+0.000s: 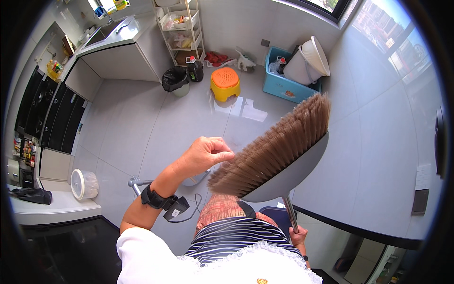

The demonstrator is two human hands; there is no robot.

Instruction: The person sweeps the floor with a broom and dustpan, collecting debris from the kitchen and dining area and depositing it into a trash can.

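A broom with brown bristles (276, 145) and a grey plastic head (294, 174) is raised before me, bristles up, slanting from lower left to upper right. Its metal handle (291, 214) runs down into my right hand (298, 235), which grips it beside my waist. My left hand (209, 152) is at the left edge of the bristles, thumb and fingers pinched together. Whether a thin strand lies between those fingertips is too fine to tell. Beneath my left forearm, a grey dustpan (195, 179) is partly hidden on the tiled floor.
An orange-and-yellow plastic stool (225, 85) stands ahead, beside a lined trash bin (176, 81) and a dark bottle (195, 69). A blue tub (283, 87) holds white buckets (305, 64). A clear lidded container (85, 184) is at left; a dark-edged wall or panel (354, 149) rises right.
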